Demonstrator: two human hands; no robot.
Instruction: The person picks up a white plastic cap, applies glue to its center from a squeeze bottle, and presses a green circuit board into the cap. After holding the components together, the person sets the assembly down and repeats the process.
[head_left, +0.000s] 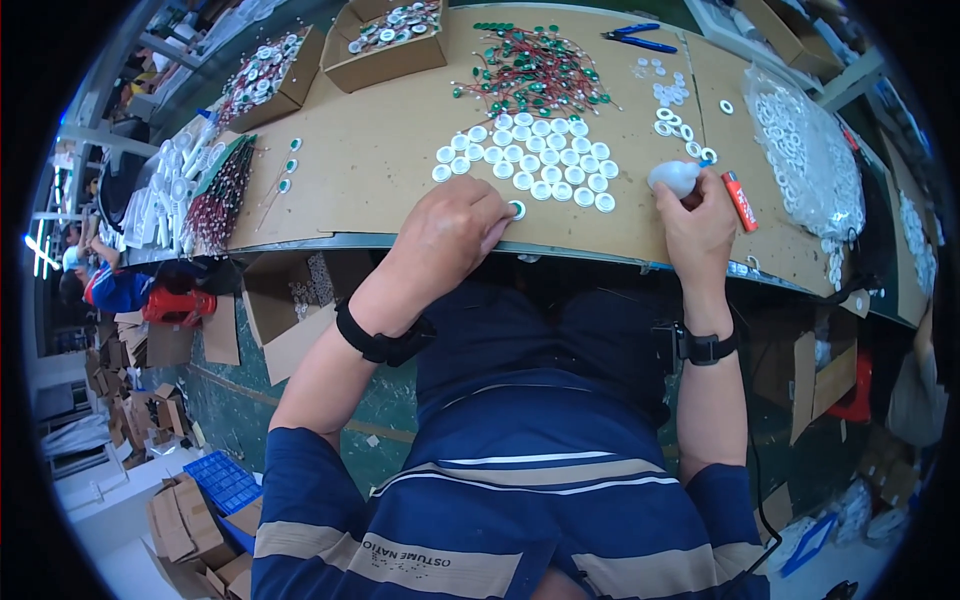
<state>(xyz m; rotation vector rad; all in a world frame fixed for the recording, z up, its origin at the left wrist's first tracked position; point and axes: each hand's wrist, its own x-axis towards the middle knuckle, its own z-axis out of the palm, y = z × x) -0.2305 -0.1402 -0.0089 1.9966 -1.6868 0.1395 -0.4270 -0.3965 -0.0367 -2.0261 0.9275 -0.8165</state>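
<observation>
**One ring in hand, a full batch laid out ahead**

The left hand [450, 235] pinches a small white ring [517, 209] at the near table edge. The right hand [700, 225] is closed around a white squeeze bottle [674, 177], an orange lighter [741, 200] just beside it. Just beyond the left fingers lie rows of white round caps [530, 160]; further out, a heap of red-wired green parts [530, 72]. Judging by this, most pieces remain unassembled.

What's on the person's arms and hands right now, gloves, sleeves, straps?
No gloves: both the left hand and the right hand are bare. Each wrist carries a black strap, left and right. Short navy sleeves with tan and white stripes end above the elbows.
</observation>
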